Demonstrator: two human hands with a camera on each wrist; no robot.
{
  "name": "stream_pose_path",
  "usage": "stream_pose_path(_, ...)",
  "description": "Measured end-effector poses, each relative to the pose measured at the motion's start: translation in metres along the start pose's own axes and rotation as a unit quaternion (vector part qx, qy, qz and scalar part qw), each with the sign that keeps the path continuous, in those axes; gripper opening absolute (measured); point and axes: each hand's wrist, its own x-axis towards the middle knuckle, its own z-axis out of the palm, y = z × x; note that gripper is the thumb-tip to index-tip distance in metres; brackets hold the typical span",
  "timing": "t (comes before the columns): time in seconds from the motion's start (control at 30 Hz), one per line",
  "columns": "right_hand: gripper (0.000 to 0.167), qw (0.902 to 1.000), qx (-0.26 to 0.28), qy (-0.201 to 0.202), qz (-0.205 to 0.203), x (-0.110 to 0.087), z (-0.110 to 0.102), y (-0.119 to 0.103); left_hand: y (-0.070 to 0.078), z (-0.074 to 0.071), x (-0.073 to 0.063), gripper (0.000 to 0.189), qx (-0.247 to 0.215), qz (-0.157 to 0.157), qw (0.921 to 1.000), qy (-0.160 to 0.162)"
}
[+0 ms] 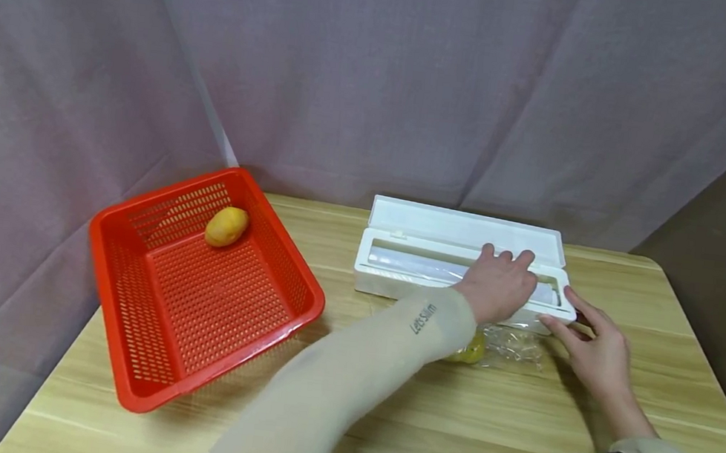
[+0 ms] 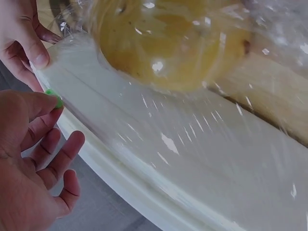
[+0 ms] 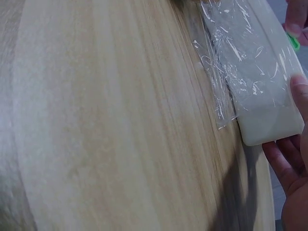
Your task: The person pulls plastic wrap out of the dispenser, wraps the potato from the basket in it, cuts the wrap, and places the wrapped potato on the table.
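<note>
White box (image 1: pixel 386 283) is set on the table (image 1: pixel 487 435), lid (image 1: pixel 464 225) flipped open, its right end gripped by the right hand (image 1: pixel 602 355). Some green bit (image 2: pixel 58 102), kinda too small to identify, is pinched by the left hand (image 1: pixel 498 283). A yellow fruit (image 1: pixel 473 349) is covered by clear film (image 1: pixel 514 346) just in front.

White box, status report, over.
Left hand pinches green tab. Right hand holds white box by one end, lid open. Clear film drapes its front, covering yellow fruit.
</note>
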Motion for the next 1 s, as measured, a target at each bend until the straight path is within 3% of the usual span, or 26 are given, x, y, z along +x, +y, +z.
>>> stream_pose_path(0.3,0.063,0.9995,-0.022,-0.02,0.014,0.001,-0.004,0.001,-0.021,0.0,-0.018,0.03,0.019,-0.01,0.9996,-0.02)
stream_pose_path(0.57,0.067,0.9973,-0.053,-0.044,0.027,0.003,-0.011,-0.001,-0.029,-0.001,-0.025,0.03,0.024,-0.009,0.9988,-0.042)
stream_pose_path(1.0,0.067,0.9977,-0.048,-0.038,0.03,0.003,-0.012,-0.001,-0.054,0.0,-0.043,0.029,0.028,-0.004,0.9988,-0.039)
